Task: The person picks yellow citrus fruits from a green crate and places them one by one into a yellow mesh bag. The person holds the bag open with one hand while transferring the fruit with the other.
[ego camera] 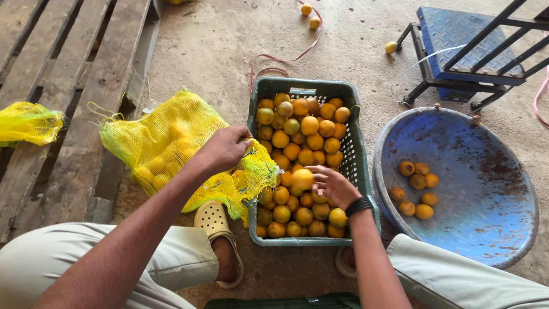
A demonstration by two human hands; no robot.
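- The orange (302,178) in the right hand (333,186) is a pale yellow one, gripped in the fingers just above the heaped fruit, close to the open mouth of the net bag.
- The left hand (226,147) is closed on the mouth of the yellow net bag (171,140), pinching the mesh at the crate's left rim.
- The bag already bulges with fruit and lies partly on the floor, partly against the wooden pallet (74,103).
- The green crate (357,166) is still nearly full of oranges (so most of the fruit remains in it, by my judgement).
- To the right sits a blue tub (486,189) with a few oranges, and beyond it a blue platform scale (457,34).
- Another yellow net bag (28,121) lies on the pallet, and loose oranges dot the concrete floor (217,40).
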